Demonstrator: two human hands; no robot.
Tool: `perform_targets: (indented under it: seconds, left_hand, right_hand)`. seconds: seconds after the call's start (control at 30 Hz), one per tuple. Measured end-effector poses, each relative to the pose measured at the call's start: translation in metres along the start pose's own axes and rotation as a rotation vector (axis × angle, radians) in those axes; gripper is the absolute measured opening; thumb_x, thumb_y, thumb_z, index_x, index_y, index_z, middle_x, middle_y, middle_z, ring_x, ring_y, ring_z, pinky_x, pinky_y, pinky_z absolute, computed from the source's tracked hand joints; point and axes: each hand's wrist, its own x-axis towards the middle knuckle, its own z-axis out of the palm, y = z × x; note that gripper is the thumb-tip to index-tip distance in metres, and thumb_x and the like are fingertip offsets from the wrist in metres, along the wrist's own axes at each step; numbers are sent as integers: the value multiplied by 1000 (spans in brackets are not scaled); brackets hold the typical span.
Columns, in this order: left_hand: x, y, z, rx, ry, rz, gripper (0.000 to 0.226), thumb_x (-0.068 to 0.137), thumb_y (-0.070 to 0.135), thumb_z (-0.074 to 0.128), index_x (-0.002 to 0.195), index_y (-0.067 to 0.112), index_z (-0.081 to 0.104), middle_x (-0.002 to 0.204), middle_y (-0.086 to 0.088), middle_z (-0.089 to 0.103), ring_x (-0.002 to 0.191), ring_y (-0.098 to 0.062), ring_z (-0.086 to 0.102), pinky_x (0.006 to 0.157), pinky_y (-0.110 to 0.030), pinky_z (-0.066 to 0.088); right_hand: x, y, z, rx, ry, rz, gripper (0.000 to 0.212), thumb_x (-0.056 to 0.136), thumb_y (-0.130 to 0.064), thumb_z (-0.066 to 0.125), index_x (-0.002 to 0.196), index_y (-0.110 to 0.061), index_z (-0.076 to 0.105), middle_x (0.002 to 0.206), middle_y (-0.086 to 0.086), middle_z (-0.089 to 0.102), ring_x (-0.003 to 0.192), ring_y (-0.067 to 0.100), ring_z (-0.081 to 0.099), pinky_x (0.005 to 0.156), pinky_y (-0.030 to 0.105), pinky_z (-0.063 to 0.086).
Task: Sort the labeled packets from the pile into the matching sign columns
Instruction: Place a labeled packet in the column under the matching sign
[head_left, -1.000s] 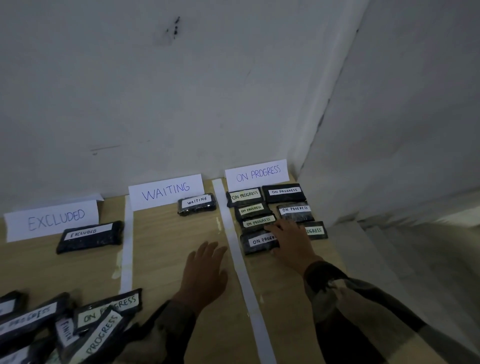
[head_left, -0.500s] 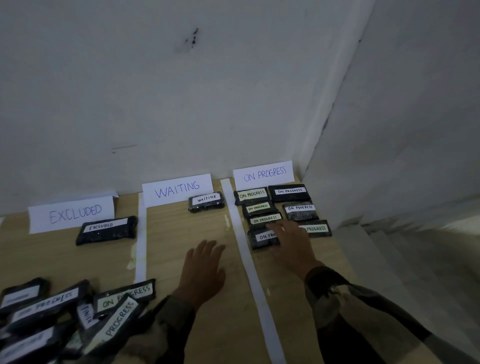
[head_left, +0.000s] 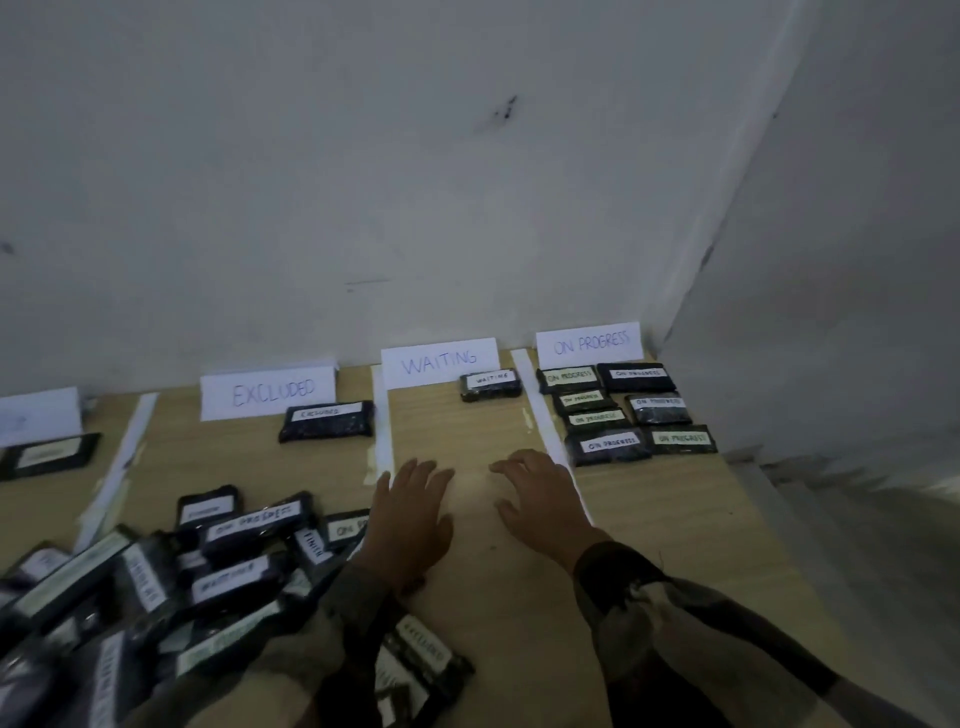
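Observation:
A pile of dark labeled packets (head_left: 156, 582) lies at the lower left of the wooden table. White signs stand along the wall: EXCLUDED (head_left: 267, 391), WAITING (head_left: 440, 361), ON PROGRESS (head_left: 589, 343). One packet (head_left: 327, 420) lies under EXCLUDED, one packet (head_left: 491, 383) under WAITING, and several packets (head_left: 608, 446) sit in the ON PROGRESS column. My left hand (head_left: 413, 514) rests flat on the table in the WAITING column, fingers spread, holding nothing. My right hand (head_left: 543, 501) hovers beside it over the same column, fingers relaxed and empty.
White tape strips (head_left: 540, 415) divide the columns. A further sign (head_left: 39, 415) with a packet (head_left: 49, 454) below it stands at the far left. An EXCLUDED packet (head_left: 415, 670) lies near my left sleeve. The table's right edge (head_left: 753, 499) drops to the floor by the wall corner.
My right hand has let go of the ON PROGRESS packet and pulled back left into the WAITING column. The view has swung left, showing more of the pile.

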Motion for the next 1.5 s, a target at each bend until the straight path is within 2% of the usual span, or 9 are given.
perform_targets:
  seconds: [0.13,0.3,0.43,0.57,0.7,0.9,1.03,1.23,1.5]
  left_hand:
    - [-36,-35,-16,5,15,-43,53,64,37,47,110,17,64,110,-10,66,102,-35,63,75,-53,51]
    - [-81,-74,-30,-17,-27,-123,56,85,33,51,138,18,41,144,-8,40,136,-30,31,108,-51,26]
    - [-110,-108,-31,-67,48,-163,56,78,39,44,127,14,55,131,-12,54,126,-35,46,99,-54,39]
    - [-140,-138,-31,-75,25,-235,54,90,36,43,141,20,36,144,-3,38,136,-25,29,108,-46,29]
    - [-165,-163,-32,-75,8,-283,55,92,39,40,144,22,31,148,0,33,138,-21,25,109,-42,27]
    - [-184,-198,-29,-107,20,-310,59,82,42,37,138,24,41,139,0,44,130,-22,38,102,-41,35]
    - [-182,-214,-28,-134,37,-305,60,82,44,30,135,22,44,136,1,47,126,-21,40,102,-39,34]
    - [-167,-229,-28,-119,41,-272,46,90,36,44,135,26,43,131,2,48,120,-20,43,97,-36,35]
    - [-146,-240,-28,-162,54,-211,48,87,34,53,133,23,45,131,1,49,122,-20,43,103,-37,36]
  right_hand:
    - [-6,-50,12,-4,-18,-55,47,84,-32,58,130,-25,50,134,3,45,128,22,37,98,35,29]
    - [-9,-109,30,18,-63,-120,46,86,-30,55,131,-24,51,133,4,46,127,25,38,97,36,29]
    - [-9,-153,43,6,-113,-170,46,87,-36,52,132,-24,50,131,3,47,124,25,39,97,36,32]
    - [-9,-191,63,52,-122,-221,52,80,-43,43,124,-20,57,118,7,56,112,29,50,90,39,42]
    - [-5,-219,77,34,-165,-240,46,84,-40,53,127,-23,52,124,3,51,117,25,45,96,39,38]
    - [11,-239,97,-10,-156,-211,45,88,-35,54,132,-24,48,130,0,47,122,22,41,99,39,36]
    - [29,-246,105,-41,-150,-147,49,92,-30,47,139,-24,37,146,1,34,136,22,27,107,43,28]
    - [51,-252,109,-94,-277,-74,68,88,-9,46,149,-24,19,158,1,14,146,26,4,116,50,9]
    - [57,-250,115,-176,-170,-124,51,83,-14,53,132,-24,46,124,4,46,112,27,46,93,37,35]
